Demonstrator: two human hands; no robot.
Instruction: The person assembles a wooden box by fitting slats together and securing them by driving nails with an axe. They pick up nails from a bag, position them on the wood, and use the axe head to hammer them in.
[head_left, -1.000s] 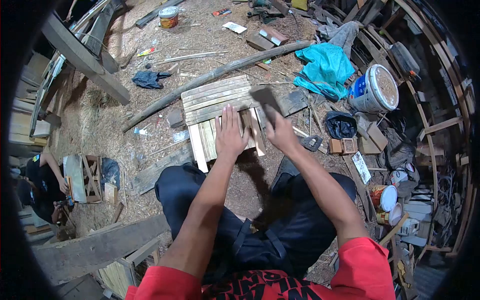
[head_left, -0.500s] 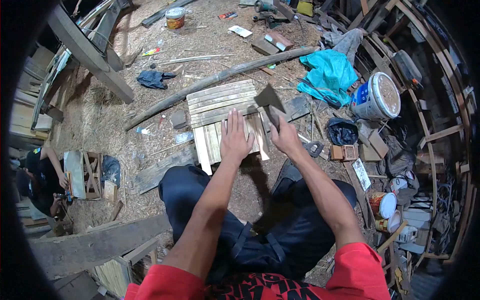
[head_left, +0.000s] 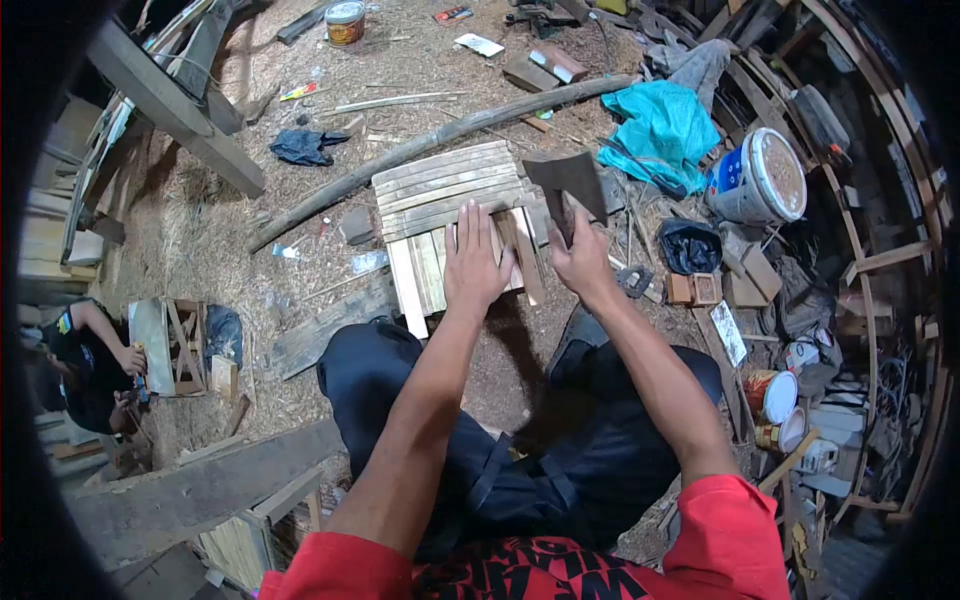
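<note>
A small slatted wood piece (head_left: 446, 187) lies on the ground in front of my knees, with narrow slats across its far part and lengthwise boards nearer me. My left hand (head_left: 474, 262) rests flat on the near boards, its fingers stretched forward to the lowest cross slat. My right hand (head_left: 585, 262) is closed around the handle of a cleaver-like blade (head_left: 567, 183), just right of the slatted piece. The wide dark blade points away from me. A loose-looking strip (head_left: 526, 256) stands out at the slatted piece's right side; whether it is attached I cannot tell.
A long pole (head_left: 440, 133) crosses beyond the slatted piece. Teal sheeting (head_left: 660, 135), a white-and-blue bucket (head_left: 757, 177) and a black bag (head_left: 690, 245) lie to the right. Another person (head_left: 85, 360) works at a small wooden frame (head_left: 180, 348) on the left.
The blade has turned, showing its face more broadly, and my right hand has shifted slightly right. My left hand has moved a little to the right and nearer me on the boards.
</note>
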